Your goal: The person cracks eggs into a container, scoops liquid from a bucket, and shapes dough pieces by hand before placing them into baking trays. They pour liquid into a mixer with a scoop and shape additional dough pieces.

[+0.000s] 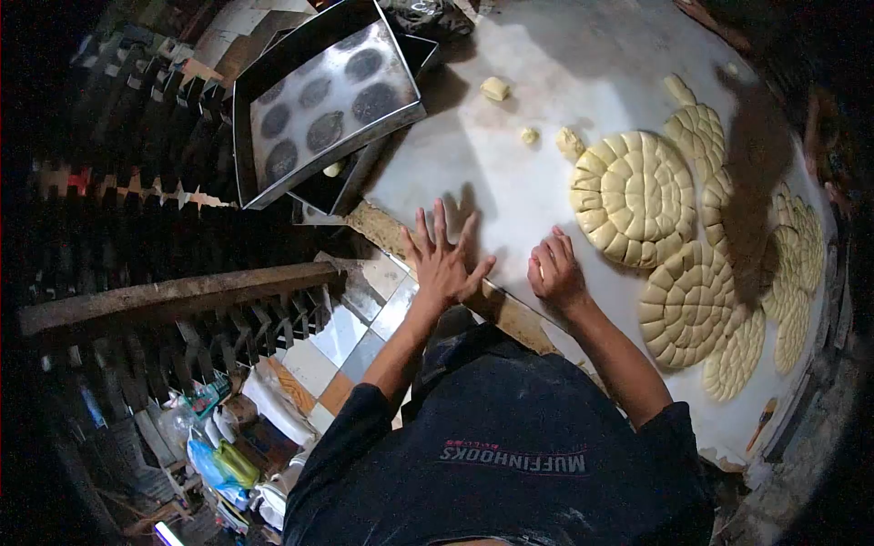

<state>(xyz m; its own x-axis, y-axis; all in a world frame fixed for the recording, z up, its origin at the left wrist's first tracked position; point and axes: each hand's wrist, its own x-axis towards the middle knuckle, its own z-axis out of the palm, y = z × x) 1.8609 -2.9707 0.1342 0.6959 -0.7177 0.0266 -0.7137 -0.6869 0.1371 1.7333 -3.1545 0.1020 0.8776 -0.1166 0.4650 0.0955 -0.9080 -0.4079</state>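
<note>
The large dough disc (633, 198), a flat round scored into rings of small segments, lies on the pale tabletop (455, 136) and serves as reference. The left hand (441, 270) is left of it, over the near table edge, released — fingers spread wide, nothing grasped. Whether it touches the surface cannot be determined. The right hand (556, 273) is just beside the disc's lower left side, fingers curled inward in a loose clench; whether anything is enclosed cannot be told.

A small dough lump (570, 143) sits close against the disc's upper left rim; a smaller dough ball (530, 136) and a blocky dough piece (494, 88) lie farther left. A second dough disc (687, 305) is below the reference disc, with further scored rounds to its right. The metal tray (314, 107), marked with dark circles, stands well left of the disc — tilted, upon another pan.
</note>
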